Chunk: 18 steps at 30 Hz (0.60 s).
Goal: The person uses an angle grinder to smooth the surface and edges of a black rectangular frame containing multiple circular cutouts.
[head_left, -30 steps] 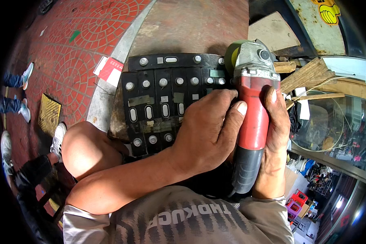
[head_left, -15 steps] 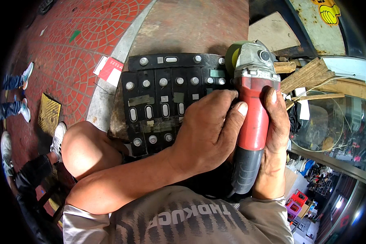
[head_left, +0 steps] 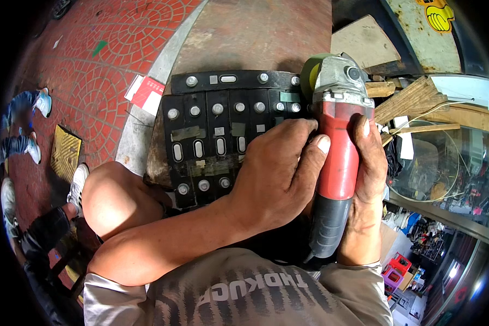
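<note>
Right hand (head_left: 371, 165): grasps angle grinder (head_left: 338, 160), I judge for control.
Left hand (head_left: 274, 176): curled beside it; I cannot tell its grip.
Disc (head_left: 310, 75): ahead of hands, likely keeping fingers clear.
Bolted black block (head_left: 207, 123): on bench (head_left: 261, 38), beyond left hand.

The grinder (head_left: 339, 152) hides fingers of the right hand (head_left: 373, 171).

Red patterned paving (head_left: 119, 60), pale kerb strip (head_left: 167, 62), glass pane (head_left: 475, 168) at right, red plastic stool (head_left: 401, 262), bright light (head_left: 454, 269)
</note>
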{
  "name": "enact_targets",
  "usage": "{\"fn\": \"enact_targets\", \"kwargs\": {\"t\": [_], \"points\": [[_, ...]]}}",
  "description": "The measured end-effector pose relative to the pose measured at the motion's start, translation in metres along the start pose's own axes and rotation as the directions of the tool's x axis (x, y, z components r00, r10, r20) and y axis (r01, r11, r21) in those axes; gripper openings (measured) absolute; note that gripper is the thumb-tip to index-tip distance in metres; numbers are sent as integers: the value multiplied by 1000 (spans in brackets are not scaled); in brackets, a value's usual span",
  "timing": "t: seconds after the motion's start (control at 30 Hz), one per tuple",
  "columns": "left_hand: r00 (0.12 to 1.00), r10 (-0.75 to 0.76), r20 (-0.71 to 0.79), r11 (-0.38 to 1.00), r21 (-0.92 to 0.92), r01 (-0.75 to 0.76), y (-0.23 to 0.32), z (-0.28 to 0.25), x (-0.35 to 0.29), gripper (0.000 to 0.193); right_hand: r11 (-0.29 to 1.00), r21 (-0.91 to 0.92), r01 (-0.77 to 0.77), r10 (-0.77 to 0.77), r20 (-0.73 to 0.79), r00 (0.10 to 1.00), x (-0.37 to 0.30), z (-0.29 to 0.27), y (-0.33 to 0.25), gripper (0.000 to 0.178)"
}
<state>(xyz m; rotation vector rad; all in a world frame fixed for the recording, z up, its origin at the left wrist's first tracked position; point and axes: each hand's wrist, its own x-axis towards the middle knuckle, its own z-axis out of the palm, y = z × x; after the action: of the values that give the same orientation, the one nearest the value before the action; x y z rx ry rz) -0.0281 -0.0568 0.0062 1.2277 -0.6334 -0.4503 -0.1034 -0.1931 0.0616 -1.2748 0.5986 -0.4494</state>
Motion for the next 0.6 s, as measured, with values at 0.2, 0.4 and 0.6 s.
{"fn": "enact_targets", "kwargs": {"t": [0.2, 0.4, 0.6], "points": [[1000, -4, 0, 1000, 0, 4, -1, -2, -1, 21, 1000, 11, -16, 16, 34, 999, 1, 0, -2, 79], [1000, -5, 12, 1000, 10, 4, 0, -3, 0, 21, 999, 40, -27, 24, 71, 997, 3, 0, -5, 88], [1000, 15, 1, 1000, -11, -15, -2, 0, 0, 21, 998, 52, -26, 22, 67, 997, 2, -2, -4, 86]]}}
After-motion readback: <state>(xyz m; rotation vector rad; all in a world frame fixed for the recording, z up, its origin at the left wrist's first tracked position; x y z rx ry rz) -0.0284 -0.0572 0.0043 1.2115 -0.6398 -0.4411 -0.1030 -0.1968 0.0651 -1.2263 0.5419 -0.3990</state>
